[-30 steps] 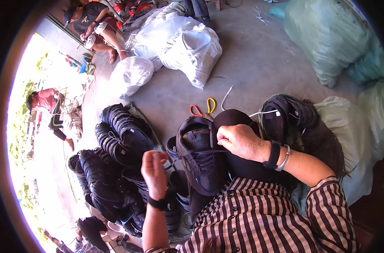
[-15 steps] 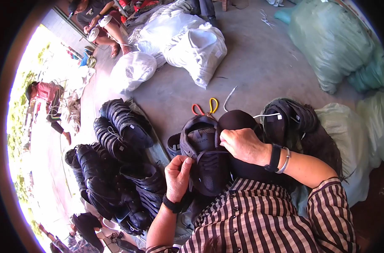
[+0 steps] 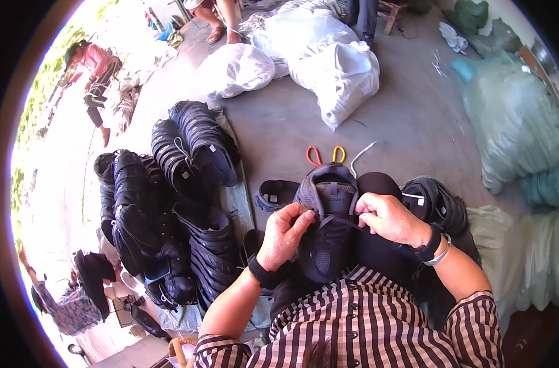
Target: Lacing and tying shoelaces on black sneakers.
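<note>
Grey concrete floor [image 3: 408, 122] spreads out ahead of us, bright sunlight washing out its left side. We sit with one dark sneaker [image 3: 328, 230] resting on our lap, toe toward us. Our left hand [image 3: 285, 236] pinches the dark lace [image 3: 335, 219] at the shoe's left side, fingers [image 3: 304, 216] together on it; our right hand [image 3: 390, 218] grips the same lace at the right side, fingers closed on it, so the lace runs taut across the shoe between both hands. We wear one black band on each wrist, plus one silver bracelet [image 3: 442, 254] on the right.

Just beyond the sneaker's heel lie two loop handles, one orange [image 3: 314, 156] and one yellow [image 3: 339, 153], side by side on the floor. One loose insole [image 3: 278, 193] lies just left of the shoe. To our left a heap of dark shoes [image 3: 163, 202] is stacked in rows on a sheet, too many and too overlapped to count; several show small white square labels. A smaller pile of dark shoes [image 3: 439, 202] sits to our right.

Farther off we count at least three white bulging sacks [image 3: 335, 73], and at the right two large pale green plastic bags [image 3: 519, 129]. At least three other people appear at the upper and left edges.
</note>
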